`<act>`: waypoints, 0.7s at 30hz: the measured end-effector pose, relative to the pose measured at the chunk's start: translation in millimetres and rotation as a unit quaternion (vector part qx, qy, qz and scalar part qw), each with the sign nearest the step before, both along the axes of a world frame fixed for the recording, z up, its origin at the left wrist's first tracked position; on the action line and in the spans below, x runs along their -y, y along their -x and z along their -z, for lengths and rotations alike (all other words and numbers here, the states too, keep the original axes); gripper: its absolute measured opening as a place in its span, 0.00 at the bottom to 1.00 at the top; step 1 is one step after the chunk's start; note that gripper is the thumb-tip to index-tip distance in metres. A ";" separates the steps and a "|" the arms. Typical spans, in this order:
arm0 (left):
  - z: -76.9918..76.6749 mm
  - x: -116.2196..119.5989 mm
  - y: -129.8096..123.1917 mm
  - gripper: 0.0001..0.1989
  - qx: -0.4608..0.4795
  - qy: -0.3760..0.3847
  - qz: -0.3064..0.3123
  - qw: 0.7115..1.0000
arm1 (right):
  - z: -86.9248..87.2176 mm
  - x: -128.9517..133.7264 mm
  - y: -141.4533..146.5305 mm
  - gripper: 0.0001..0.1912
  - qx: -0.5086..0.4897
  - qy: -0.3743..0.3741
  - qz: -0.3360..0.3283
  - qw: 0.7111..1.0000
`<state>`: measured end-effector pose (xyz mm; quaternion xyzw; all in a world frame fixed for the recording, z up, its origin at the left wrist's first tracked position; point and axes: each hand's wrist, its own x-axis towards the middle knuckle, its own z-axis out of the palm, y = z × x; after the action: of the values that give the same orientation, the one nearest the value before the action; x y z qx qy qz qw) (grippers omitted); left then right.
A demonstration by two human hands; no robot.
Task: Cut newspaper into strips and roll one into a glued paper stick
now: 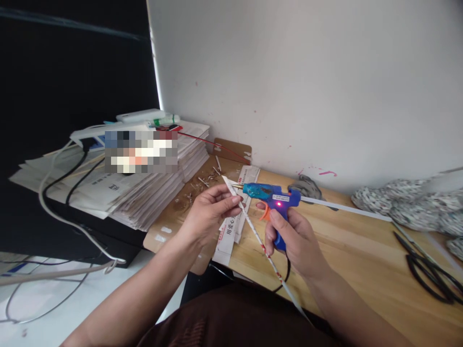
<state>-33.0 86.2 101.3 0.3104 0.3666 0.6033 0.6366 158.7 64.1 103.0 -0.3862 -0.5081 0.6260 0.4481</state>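
My left hand (pixel 211 212) pinches a thin rolled paper stick (pixel 257 237) near its upper end, which widens into a flat white tip. The stick slants down to the right toward my lap. My right hand (pixel 294 236) is wrapped round the handle of a blue glue gun (pixel 271 193) with an orange trigger and a lit red light. Its metal nozzle points left and is at the paper tip; whether they touch is unclear. A white glue stick (pixel 347 208) extends from the back of the gun. Printed paper strips (pixel 224 248) lie below my left hand.
Stacked newspapers (pixel 144 207) bear a white power strip (pixel 112 129) with cables at the left. Black scissors (pixel 427 274) lie at the right, near bundled paper-like coils (pixel 408 202). Small scraps (pixel 190 195) litter a brown board (pixel 155 240) on the wooden table (pixel 347 250). A wall stands behind.
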 end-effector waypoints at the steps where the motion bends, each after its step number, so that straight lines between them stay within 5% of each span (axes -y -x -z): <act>1: 0.0 0.2 -0.2 0.15 0.009 0.006 0.001 1.000 | 1.0 -0.2 0.2 0.14 -0.002 0.000 -0.001 1.000; 21: 3.1 3.6 4.7 0.10 0.051 0.046 0.007 0.998 | 8.0 -2.8 2.2 0.14 0.073 -0.076 0.075 0.992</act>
<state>-37.7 82.6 98.1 0.2518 0.3587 0.5964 0.6725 156.5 66.9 94.9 -0.4328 -0.5552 0.5199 0.4838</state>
